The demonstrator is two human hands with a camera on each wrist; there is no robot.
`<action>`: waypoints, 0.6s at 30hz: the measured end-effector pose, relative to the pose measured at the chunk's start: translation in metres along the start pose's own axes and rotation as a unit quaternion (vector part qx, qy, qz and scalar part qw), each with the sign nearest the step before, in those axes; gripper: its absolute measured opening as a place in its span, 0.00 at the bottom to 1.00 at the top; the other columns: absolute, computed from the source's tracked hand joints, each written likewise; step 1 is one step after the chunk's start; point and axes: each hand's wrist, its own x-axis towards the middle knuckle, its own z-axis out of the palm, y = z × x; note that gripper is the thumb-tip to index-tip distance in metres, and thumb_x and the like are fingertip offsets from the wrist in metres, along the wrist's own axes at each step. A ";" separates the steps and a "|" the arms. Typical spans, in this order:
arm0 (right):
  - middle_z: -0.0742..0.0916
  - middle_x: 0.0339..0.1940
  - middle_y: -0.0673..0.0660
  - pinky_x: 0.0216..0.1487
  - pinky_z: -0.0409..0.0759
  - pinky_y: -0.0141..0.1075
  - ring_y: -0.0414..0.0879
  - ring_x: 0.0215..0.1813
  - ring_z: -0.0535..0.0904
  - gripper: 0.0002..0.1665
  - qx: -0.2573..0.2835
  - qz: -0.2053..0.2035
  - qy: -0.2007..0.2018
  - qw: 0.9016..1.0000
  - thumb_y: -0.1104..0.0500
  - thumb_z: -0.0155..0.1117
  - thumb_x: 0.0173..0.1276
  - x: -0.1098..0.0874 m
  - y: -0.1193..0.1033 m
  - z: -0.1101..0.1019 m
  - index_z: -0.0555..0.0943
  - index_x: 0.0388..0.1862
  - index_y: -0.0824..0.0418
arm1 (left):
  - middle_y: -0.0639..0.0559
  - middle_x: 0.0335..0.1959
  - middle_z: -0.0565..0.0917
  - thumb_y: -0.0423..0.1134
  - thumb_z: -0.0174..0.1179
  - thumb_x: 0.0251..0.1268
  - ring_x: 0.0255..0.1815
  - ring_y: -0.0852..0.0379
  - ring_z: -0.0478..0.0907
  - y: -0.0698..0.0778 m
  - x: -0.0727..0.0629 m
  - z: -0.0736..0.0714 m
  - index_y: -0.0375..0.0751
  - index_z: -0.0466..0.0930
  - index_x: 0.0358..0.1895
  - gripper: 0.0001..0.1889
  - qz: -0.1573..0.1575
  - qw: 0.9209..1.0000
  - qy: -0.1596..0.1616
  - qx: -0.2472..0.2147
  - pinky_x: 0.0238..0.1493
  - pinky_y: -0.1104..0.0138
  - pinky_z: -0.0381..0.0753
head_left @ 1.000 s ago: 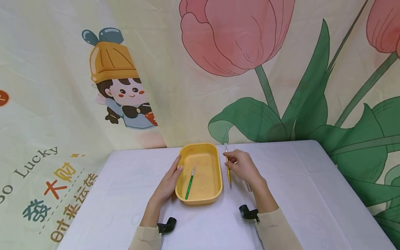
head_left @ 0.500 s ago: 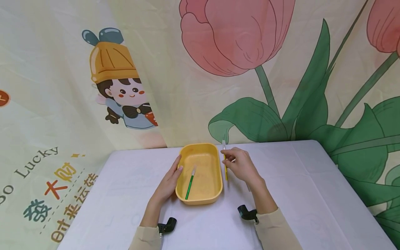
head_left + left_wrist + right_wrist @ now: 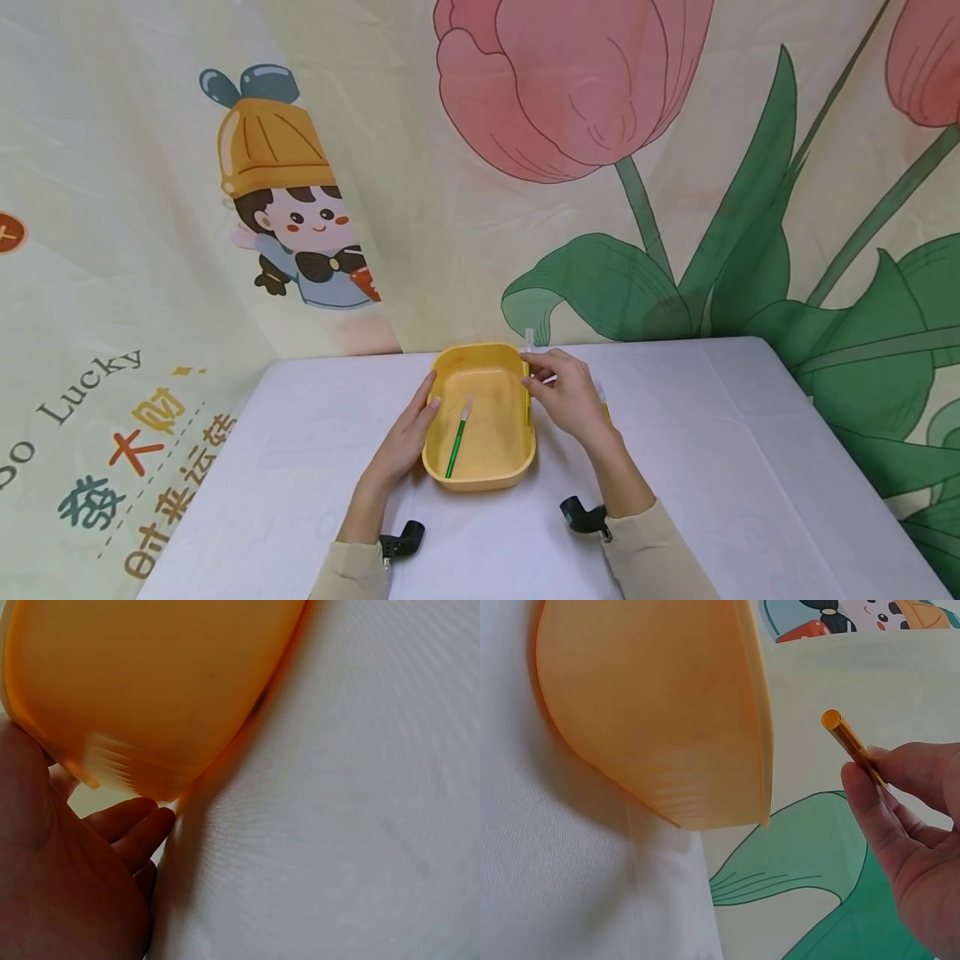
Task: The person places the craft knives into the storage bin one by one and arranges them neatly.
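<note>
A yellow plastic tray (image 3: 487,467) stands on the table with a slim green pen-like tool (image 3: 455,450) lying inside, its pale clear end pointing away. On the tray's left side my left hand (image 3: 405,433) grips it, thumb at the rim and fingers against the outer wall. My right hand (image 3: 567,392) pinches a slim yellow pen-like tool (image 3: 847,739) between thumb and fingers. Its clear end sticks up past the fingers, and its shiny golden round butt points down. From the head view the tool overlaps the tray's right rim; the right wrist view shows it held up beside the tray.
Another slim tool (image 3: 605,409) with a yellow part and a clear end lies on the white tablecloth (image 3: 712,483), partly hidden behind the right hand. A printed curtain (image 3: 420,208) with tulips hangs behind the table's far edge.
My right hand has moved left with the yellow tool, from beside the tray to its right rim. More of the tool lying on the table shows. The left hand and tray stay put.
</note>
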 end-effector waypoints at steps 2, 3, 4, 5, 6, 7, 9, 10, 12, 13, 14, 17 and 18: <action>0.88 0.44 0.61 0.44 0.89 0.32 0.46 0.43 0.84 0.24 0.004 0.001 0.003 1.000 0.68 0.74 0.66 0.000 -0.001 0.002 0.86 0.61 0.62 | 0.65 0.86 0.49 0.64 0.40 0.83 0.88 0.54 0.41 0.001 0.000 0.000 0.74 0.46 0.84 0.32 0.002 1.000 0.000 0.001 0.86 0.47 0.41; 0.87 0.44 0.60 0.44 0.89 0.32 0.46 0.43 0.84 0.24 0.007 0.001 0.004 1.000 0.68 0.74 0.66 0.001 -0.002 0.003 0.86 0.61 0.62 | 0.65 0.86 0.49 0.64 0.41 0.83 0.88 0.54 0.41 0.001 0.000 -0.001 0.74 0.47 0.84 0.32 0.001 1.000 0.001 0.001 0.87 0.47 0.41; 0.87 0.44 0.59 0.44 0.89 0.32 0.46 0.43 0.83 0.24 0.010 0.001 0.005 1.000 0.68 0.74 0.66 0.001 -0.003 0.003 0.86 0.61 0.61 | 0.65 0.86 0.49 0.64 0.41 0.82 0.88 0.54 0.41 0.001 0.000 -0.001 0.74 0.47 0.84 0.32 0.000 1.000 0.002 0.002 0.87 0.47 0.41; 0.87 0.44 0.57 0.44 0.89 0.32 0.46 0.43 0.83 0.24 0.014 0.001 0.007 1.000 0.69 0.74 0.66 0.001 -0.003 0.005 0.86 0.61 0.61 | 0.65 0.86 0.49 0.65 0.40 0.82 0.88 0.54 0.41 0.001 0.000 -0.001 0.74 0.46 0.84 0.32 0.000 1.000 0.002 0.003 0.87 0.47 0.41; 0.87 0.44 0.57 0.44 0.89 0.32 0.46 0.43 0.84 0.24 0.016 0.001 0.009 1.000 0.69 0.74 0.66 0.001 -0.003 0.006 0.86 0.61 0.61 | 0.64 0.86 0.49 0.65 0.40 0.82 0.88 0.54 0.41 0.001 0.000 -0.001 0.74 0.46 0.84 0.32 -0.001 1.000 0.002 0.004 0.86 0.46 0.41; 0.87 0.44 0.56 0.44 0.89 0.32 0.45 0.43 0.84 0.24 0.019 0.000 0.010 1.000 0.69 0.75 0.65 0.001 -0.004 0.007 0.87 0.61 0.61 | 0.64 0.86 0.49 0.66 0.40 0.82 0.88 0.53 0.41 0.000 0.000 -0.001 0.74 0.46 0.84 0.32 -0.001 1.000 0.002 0.005 0.86 0.46 0.41; 0.87 0.44 0.56 0.44 0.88 0.32 0.46 0.43 0.84 0.24 0.025 -0.001 0.012 1.000 0.69 0.74 0.65 0.001 -0.005 0.009 0.87 0.60 0.62 | 0.65 0.86 0.49 0.65 0.40 0.82 0.88 0.54 0.41 0.000 0.000 -0.001 0.75 0.46 0.84 0.32 -0.003 1.000 0.003 0.005 0.86 0.46 0.41; 0.87 0.44 0.56 0.44 0.88 0.32 0.46 0.43 0.84 0.24 0.027 -0.001 0.012 1.000 0.70 0.74 0.65 0.001 -0.006 0.010 0.87 0.60 0.62 | 0.65 0.86 0.49 0.65 0.40 0.83 0.88 0.53 0.41 -0.001 0.000 -0.001 0.75 0.46 0.84 0.31 -0.002 1.000 0.003 0.005 0.86 0.46 0.41; 0.87 0.44 0.56 0.44 0.88 0.32 0.46 0.43 0.84 0.23 0.030 -0.003 0.011 0.999 0.70 0.74 0.65 0.001 -0.007 0.012 0.87 0.60 0.62 | 0.65 0.86 0.48 0.63 0.40 0.84 0.88 0.53 0.41 -0.002 0.000 -0.001 0.75 0.46 0.84 0.31 -0.001 1.000 0.003 0.004 0.86 0.46 0.40; 0.87 0.44 0.56 0.44 0.88 0.32 0.46 0.42 0.84 0.23 0.031 -0.003 0.011 0.999 0.70 0.75 0.65 0.001 -0.008 0.012 0.87 0.60 0.63 | 0.65 0.86 0.48 0.62 0.40 0.84 0.88 0.53 0.40 -0.002 0.000 0.000 0.74 0.46 0.84 0.30 -0.002 1.000 0.002 0.003 0.86 0.46 0.40; 0.87 0.44 0.56 0.43 0.88 0.31 0.46 0.42 0.84 0.23 0.032 -0.003 0.010 0.999 0.70 0.74 0.65 0.001 -0.008 0.013 0.87 0.60 0.63 | 0.64 0.86 0.48 0.61 0.40 0.85 0.88 0.53 0.40 -0.003 0.000 0.000 0.74 0.46 0.84 0.30 -0.002 1.000 0.002 0.003 0.86 0.45 0.40; 0.87 0.46 0.57 0.43 0.88 0.31 0.46 0.43 0.84 0.23 0.033 -0.007 0.013 0.999 0.69 0.74 0.66 0.000 -0.010 0.015 0.86 0.60 0.63 | 0.64 0.86 0.48 0.60 0.40 0.85 0.88 0.53 0.40 -0.003 0.001 0.000 0.74 0.46 0.84 0.30 -0.003 1.000 0.002 0.003 0.86 0.46 0.40; 0.87 0.46 0.58 0.43 0.88 0.31 0.45 0.43 0.84 0.23 0.033 -0.009 0.014 0.999 0.69 0.74 0.66 0.000 -0.010 0.016 0.86 0.61 0.64 | 0.64 0.86 0.48 0.60 0.40 0.85 0.88 0.53 0.41 -0.003 0.001 0.000 0.74 0.46 0.84 0.30 -0.004 1.000 0.002 0.003 0.86 0.46 0.40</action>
